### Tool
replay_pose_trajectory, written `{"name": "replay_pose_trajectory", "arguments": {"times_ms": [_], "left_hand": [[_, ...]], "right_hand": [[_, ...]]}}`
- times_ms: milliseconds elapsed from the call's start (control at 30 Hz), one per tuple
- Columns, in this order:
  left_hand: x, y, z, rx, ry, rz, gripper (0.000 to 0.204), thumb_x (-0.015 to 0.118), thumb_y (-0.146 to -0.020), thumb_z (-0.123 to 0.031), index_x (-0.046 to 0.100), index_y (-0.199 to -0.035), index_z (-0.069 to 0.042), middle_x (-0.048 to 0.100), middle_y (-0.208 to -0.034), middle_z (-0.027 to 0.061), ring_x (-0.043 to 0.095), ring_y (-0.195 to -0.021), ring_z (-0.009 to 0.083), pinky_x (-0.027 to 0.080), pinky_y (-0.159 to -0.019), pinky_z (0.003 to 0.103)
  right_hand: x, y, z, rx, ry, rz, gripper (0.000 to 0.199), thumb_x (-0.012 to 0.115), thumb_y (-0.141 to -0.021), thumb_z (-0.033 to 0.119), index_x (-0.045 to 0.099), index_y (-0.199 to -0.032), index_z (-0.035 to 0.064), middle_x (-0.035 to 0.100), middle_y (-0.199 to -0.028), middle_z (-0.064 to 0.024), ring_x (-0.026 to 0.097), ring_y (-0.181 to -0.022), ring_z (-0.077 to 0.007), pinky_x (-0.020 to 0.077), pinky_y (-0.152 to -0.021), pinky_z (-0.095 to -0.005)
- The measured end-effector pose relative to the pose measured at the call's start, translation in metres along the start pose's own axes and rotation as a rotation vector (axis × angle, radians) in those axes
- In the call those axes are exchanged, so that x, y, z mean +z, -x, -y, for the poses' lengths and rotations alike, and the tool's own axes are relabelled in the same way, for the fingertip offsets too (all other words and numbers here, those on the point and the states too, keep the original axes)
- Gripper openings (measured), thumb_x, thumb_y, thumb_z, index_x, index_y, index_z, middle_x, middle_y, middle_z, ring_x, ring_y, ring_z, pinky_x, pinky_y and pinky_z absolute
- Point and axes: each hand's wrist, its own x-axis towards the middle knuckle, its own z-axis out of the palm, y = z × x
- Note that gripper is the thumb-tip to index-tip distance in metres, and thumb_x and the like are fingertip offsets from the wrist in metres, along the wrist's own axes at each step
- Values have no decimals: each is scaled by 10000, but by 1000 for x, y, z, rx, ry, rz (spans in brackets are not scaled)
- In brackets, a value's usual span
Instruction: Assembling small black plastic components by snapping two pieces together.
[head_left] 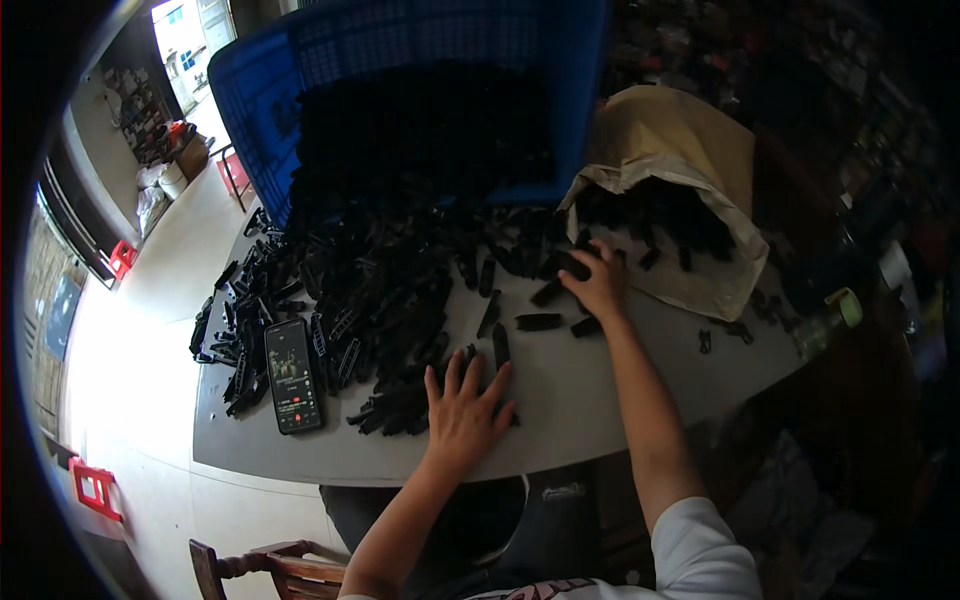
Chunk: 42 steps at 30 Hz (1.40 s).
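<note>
My left hand [465, 412] lies with its fingers spread on the near edge of a heap of small black plastic parts [390, 310]. Further right and farther off, my right hand [602, 285] has its fingers bent round a dark, elongated black plastic part [570, 265], beside the mouth of a brown paper bag [690, 125]. More black parts fill the bag's opening. A single black part [540, 322] rests on the grey table between my hands, with others scattered close by. Shade blurs the parts' finer shape.
A large blue plastic crate [245, 110], tipped toward me, spills black parts onto the grey table [560, 420]. A lit phone [293, 375] lies left of the heap. A wooden chair [285, 568] stands at lower left, and a red stool [95, 490] is on the floor.
</note>
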Motion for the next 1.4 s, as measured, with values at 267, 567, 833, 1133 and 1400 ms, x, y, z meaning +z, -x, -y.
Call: {"name": "replay_pose_trajectory", "arguments": {"times_ms": [267, 567, 833, 1133, 1400], "left_hand": [[-3, 19, 3, 80, -28, -131, 396, 612, -777, -258, 556, -1155, -158, 475, -1203, 120, 403, -1183, 306, 251, -990, 582], [-25, 46, 31, 80, -16, -264, 383, 646, -743, -208, 575, -1105, -105, 505, -1169, 88, 442, -1140, 261, 282, -1003, 489], [-51, 95, 56, -153, 264, -439, 208, 565, -758, -1, 597, -958, -48, 574, -921, 110, 540, -875, 290, 433, -746, 372], [-34, 85, 33, -223, 55, -198, 273, 654, -713, -97, 532, -955, -61, 533, -889, 89, 531, -861, 282, 435, -714, 382], [-38, 103, 30, -334, 448, -188, 285, 649, -714, -51, 519, -968, -42, 549, -877, 93, 557, -852, 270, 449, -732, 359]], "right_hand": [[-8, 70, 64, -36, -45, 128, 390, 690, -710, 420, 639, -1057, 249, 428, -1283, -27, 412, -1167, -278, 337, -907, -542], [-9, 98, 119, 6, -75, 56, 374, 592, -805, 468, 597, -1126, 276, 453, -1279, -74, 352, -1201, -372, 241, -983, -564], [-98, 164, 110, -302, -322, 188, 287, 620, -789, 62, 594, -1074, 38, 555, -1088, -111, 547, -979, -269, 470, -787, -349], [-99, 187, 129, -301, -154, 302, 231, 671, -732, 43, 584, -944, 15, 571, -902, -92, 588, -802, -286, 488, -701, -350], [-89, 218, 151, 125, -908, 415, 237, 643, -794, 54, 529, -998, 13, 602, -889, -68, 601, -805, -144, 476, -694, -265]]}}
